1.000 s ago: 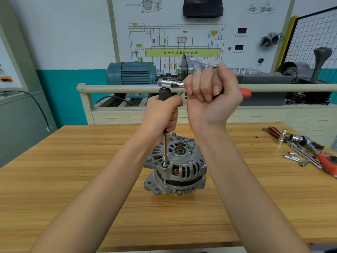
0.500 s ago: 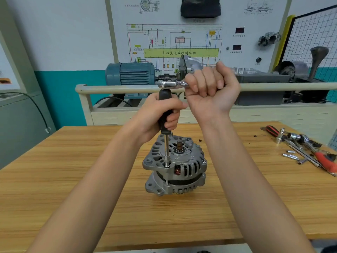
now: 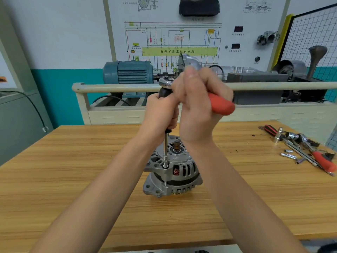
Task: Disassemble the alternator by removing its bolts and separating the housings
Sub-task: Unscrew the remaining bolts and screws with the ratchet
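Observation:
A grey alternator (image 3: 173, 172) stands upright on the wooden table (image 3: 73, 170), shaft end up. A long chrome extension bar (image 3: 165, 150) runs straight down onto a bolt at the upper housing's near-left rim. My left hand (image 3: 160, 112) grips the black grip of that bar. On top sits the chrome ratchet head (image 3: 165, 82). My right hand (image 3: 198, 105) grips the ratchet's red handle (image 3: 221, 105), which points right and toward me. The bolt head is hidden under the socket.
At the table's right edge lie loose tools: a red-handled ratchet (image 3: 322, 161), a black and red screwdriver (image 3: 269, 129), several small sockets (image 3: 289, 154). Behind the table runs a cream rail (image 3: 118, 87) in front of a blue motor (image 3: 127, 72) and a training board.
My right hand has swung the ratchet handle round toward me, so the red handle now shows to the right. My left hand stays on the black grip; the alternator has not moved.

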The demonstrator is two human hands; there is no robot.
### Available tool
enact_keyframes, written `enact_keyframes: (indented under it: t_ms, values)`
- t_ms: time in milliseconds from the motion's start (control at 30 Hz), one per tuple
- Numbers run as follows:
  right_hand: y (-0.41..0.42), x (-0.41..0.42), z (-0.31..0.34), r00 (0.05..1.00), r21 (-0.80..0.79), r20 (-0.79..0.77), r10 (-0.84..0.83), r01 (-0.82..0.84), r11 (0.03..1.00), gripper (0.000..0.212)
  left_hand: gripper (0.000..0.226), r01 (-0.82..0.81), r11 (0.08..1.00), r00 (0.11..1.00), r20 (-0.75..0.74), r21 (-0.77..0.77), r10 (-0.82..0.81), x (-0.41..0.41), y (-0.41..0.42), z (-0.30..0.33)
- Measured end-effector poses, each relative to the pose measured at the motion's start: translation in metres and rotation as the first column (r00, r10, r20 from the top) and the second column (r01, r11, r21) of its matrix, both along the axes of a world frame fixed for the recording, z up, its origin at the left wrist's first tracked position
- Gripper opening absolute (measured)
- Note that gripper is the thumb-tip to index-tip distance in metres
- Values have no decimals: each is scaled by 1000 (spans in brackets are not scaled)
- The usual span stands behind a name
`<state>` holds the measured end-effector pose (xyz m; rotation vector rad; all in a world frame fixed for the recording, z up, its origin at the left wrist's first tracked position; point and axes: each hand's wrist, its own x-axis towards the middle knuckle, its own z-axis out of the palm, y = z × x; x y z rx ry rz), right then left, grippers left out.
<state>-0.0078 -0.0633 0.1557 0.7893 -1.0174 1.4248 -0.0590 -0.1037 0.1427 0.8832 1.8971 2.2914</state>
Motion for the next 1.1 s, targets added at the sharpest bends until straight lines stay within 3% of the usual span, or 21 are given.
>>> enact_keyframes:
  t_ms: [67, 167, 300, 400, 433, 533, 633, 767, 867, 967, 1033, 1100]
  values:
    - [-4, 0, 0, 999, 24, -3, -42, 42, 999, 26, 26, -42, 999, 999, 16, 11, 42, 3, 0, 0]
    - [13, 0, 6, 961, -41, 34, 276, -274, 961, 42, 37, 57, 998, 997, 51, 38, -59, 1, -4, 1]
    - [44, -4, 15, 679, -287, 102, 727, -680, 675, 52, 39, 334, 942, 942, 35, -44, -332, -7, -14, 6]
    - [56, -11, 16, 471, -489, -8, 882, -771, 407, 48, 33, 511, 859, 860, 30, -42, -510, -10, -17, 8]
    - [56, -12, 16, 442, -510, -37, 896, -779, 363, 47, 34, 553, 833, 833, 50, -29, -552, -9, -16, 7]
    - [53, -8, 13, 510, -477, -23, 860, -762, 439, 47, 40, 566, 824, 820, 106, -12, -562, -10, -12, 4]
    - [42, 0, 8, 702, -308, 46, 711, -667, 678, 52, 50, 432, 902, 898, 102, -16, -429, -9, -9, 3]
    - [14, 5, 4, 963, -100, 35, 269, -264, 959, 42, 41, 154, 988, 986, 55, 30, -155, -1, 1, 0]
    - [0, 8, 1, 1000, 1, -12, -27, 27, 1000, 25, 28, -55, 998, 998, -43, 3, 55, 5, 8, -1]
    - [4, 8, 2, 999, -25, 15, 39, -39, 999, 30, 34, -70, 997, 997, -12, 30, 70, 5, 7, -1]
    - [15, 7, 7, 968, -59, 49, 247, -244, 968, 43, 39, 60, 998, 998, 25, 36, -61, 3, 2, -1]
    - [30, 6, 13, 874, -98, 97, 476, -467, 879, 51, 40, 195, 981, 981, 20, 1, -195, 0, -3, 1]
